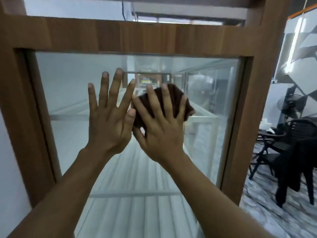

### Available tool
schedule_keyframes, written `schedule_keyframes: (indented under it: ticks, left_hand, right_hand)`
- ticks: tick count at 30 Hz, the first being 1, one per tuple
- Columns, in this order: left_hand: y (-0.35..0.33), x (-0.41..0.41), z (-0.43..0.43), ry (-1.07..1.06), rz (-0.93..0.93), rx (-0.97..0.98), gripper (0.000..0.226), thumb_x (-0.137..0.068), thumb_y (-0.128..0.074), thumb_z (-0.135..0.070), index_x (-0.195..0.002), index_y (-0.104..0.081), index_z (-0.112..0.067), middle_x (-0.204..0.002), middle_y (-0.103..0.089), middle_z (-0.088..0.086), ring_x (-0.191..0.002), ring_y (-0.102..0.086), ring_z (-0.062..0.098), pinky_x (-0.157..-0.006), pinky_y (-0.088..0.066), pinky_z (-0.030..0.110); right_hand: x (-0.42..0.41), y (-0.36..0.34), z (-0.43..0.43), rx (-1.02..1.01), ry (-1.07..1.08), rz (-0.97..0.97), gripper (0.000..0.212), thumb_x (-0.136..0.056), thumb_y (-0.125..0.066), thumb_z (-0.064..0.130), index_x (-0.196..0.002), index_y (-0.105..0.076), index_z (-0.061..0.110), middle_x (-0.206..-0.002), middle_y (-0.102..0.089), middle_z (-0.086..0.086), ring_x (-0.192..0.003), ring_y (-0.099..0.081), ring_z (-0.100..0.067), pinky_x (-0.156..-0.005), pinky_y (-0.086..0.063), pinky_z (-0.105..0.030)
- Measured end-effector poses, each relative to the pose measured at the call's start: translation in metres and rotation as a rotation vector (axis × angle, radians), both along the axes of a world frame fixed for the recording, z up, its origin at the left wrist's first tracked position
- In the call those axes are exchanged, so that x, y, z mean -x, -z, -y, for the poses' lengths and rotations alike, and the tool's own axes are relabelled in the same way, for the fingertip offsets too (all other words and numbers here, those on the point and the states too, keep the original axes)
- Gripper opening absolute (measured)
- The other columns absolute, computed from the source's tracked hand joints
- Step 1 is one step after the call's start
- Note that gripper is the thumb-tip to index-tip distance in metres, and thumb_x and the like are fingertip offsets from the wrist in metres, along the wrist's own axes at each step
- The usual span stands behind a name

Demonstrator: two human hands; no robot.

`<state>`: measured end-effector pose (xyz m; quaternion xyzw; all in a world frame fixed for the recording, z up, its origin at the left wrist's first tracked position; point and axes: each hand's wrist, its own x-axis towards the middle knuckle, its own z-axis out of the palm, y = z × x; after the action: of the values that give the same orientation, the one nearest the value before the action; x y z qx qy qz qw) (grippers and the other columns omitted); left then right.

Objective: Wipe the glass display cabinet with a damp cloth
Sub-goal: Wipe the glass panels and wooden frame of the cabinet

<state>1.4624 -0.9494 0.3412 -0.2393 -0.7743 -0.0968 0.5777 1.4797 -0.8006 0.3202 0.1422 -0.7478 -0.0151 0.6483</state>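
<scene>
The right hand (pixel 161 127), fingers spread straight, presses a dark brown cloth (pixel 173 102) flat against the glass pane (pixel 68 86) of the wood-framed display cabinet (pixel 137 36). Just left of the cloth, the left hand (pixel 109 121) lies on the pane with fingers splayed wide, holding nothing. Right of the cabinet stands a black chair (pixel 277 152).

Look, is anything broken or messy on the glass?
Nothing stands out. The glass looks whole, with no crack or spill; the right hand presses the brown cloth flat on it, the left hand beside.
</scene>
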Motion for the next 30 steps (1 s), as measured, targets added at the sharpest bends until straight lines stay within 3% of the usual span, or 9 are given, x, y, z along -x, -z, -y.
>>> schedule_keyframes:
  ticks: [3,6,9,14,18,23,25,28,30]
  left_hand:
    - [0.027,-0.001,-0.001,-0.010,-0.004,0.002,0.058,-0.106,-0.011,-0.037,-0.160,-0.014,-0.016,-0.168,-0.004,0.017,-0.156,0.002,0.038,-0.124,0.004,0.059]
    - [0.071,-0.002,-0.004,0.000,0.030,0.036,0.059,-0.105,-0.008,-0.038,-0.161,-0.007,-0.018,-0.169,0.001,0.017,-0.156,0.007,0.037,-0.124,0.008,0.058]
    - [0.128,-0.002,-0.007,0.014,0.047,0.024,0.060,-0.105,-0.005,-0.041,-0.161,-0.004,-0.020,-0.169,0.005,0.014,-0.156,0.010,0.035,-0.125,0.008,0.057]
    - [0.254,-0.005,-0.023,0.048,0.058,0.016,0.061,-0.105,-0.006,-0.042,-0.161,-0.009,-0.017,-0.170,0.004,0.011,-0.156,0.011,0.032,-0.125,0.006,0.058]
    - [0.343,-0.004,-0.026,0.068,0.050,0.041,0.060,-0.105,-0.008,-0.042,-0.161,-0.008,-0.019,-0.170,0.005,0.008,-0.156,0.011,0.029,-0.125,0.004,0.058]
    - [0.426,-0.004,-0.018,0.057,0.065,-0.017,0.060,-0.104,-0.015,-0.038,-0.161,-0.009,-0.018,-0.170,0.007,0.005,-0.157,0.010,0.030,-0.124,0.002,0.059]
    - [0.452,-0.004,-0.015,0.040,0.066,0.018,0.061,-0.104,-0.016,-0.040,-0.161,-0.010,-0.017,-0.170,0.005,0.008,-0.157,0.008,0.032,-0.123,0.000,0.061]
    - [0.480,-0.003,-0.015,0.027,0.078,0.057,0.062,-0.104,-0.013,-0.043,-0.161,-0.010,-0.018,-0.170,0.003,0.009,-0.157,0.006,0.033,-0.123,0.001,0.062]
    - [0.492,-0.003,-0.019,0.018,0.087,0.062,0.062,-0.104,-0.013,-0.044,-0.160,-0.011,-0.017,-0.170,0.002,0.011,-0.157,0.004,0.034,-0.123,0.000,0.062]
  right_hand:
    - [-0.010,0.057,-0.054,0.095,0.072,0.020,0.061,-0.097,-0.049,0.060,-0.151,-0.044,0.031,-0.164,-0.029,-0.010,-0.154,-0.017,-0.035,-0.119,-0.011,-0.069]
    - [-0.014,0.061,-0.103,0.258,0.158,0.002,0.065,-0.100,-0.041,0.060,-0.156,-0.035,0.028,-0.166,-0.020,-0.017,-0.154,-0.010,-0.041,-0.121,-0.009,-0.065]
    - [-0.004,0.068,-0.069,0.307,0.141,-0.066,0.066,-0.097,-0.043,0.060,-0.156,-0.035,0.029,-0.166,-0.021,-0.013,-0.154,-0.012,-0.041,-0.122,-0.005,-0.064]
    - [-0.009,0.263,-0.063,0.066,0.105,0.026,0.063,-0.096,-0.050,0.059,-0.153,-0.039,0.034,-0.167,-0.022,-0.006,-0.156,-0.010,-0.031,-0.119,-0.005,-0.069]
    - [-0.003,0.292,-0.085,0.423,0.104,-0.047,0.062,-0.098,-0.045,0.056,-0.154,-0.038,0.030,-0.167,-0.020,-0.010,-0.155,-0.008,-0.035,-0.123,-0.006,-0.063]
    - [-0.008,0.433,-0.030,-0.076,0.007,0.108,0.065,-0.097,-0.051,0.053,-0.156,-0.030,0.036,-0.170,-0.009,0.001,-0.157,0.000,-0.026,-0.123,-0.007,-0.062]
    - [-0.011,0.471,-0.077,0.038,0.073,0.108,0.066,-0.097,-0.046,0.058,-0.157,-0.027,0.036,-0.170,-0.006,0.001,-0.157,0.001,-0.027,-0.123,-0.005,-0.062]
    - [-0.019,0.469,-0.104,0.426,0.115,0.142,0.067,-0.099,-0.036,0.058,-0.159,-0.021,0.034,-0.170,0.005,-0.002,-0.157,0.009,-0.029,-0.124,-0.003,-0.059]
    - [-0.016,0.475,-0.070,0.299,0.102,0.172,0.067,-0.099,-0.040,0.057,-0.159,-0.021,0.035,-0.170,0.002,-0.003,-0.156,0.009,-0.030,-0.124,0.001,-0.057]
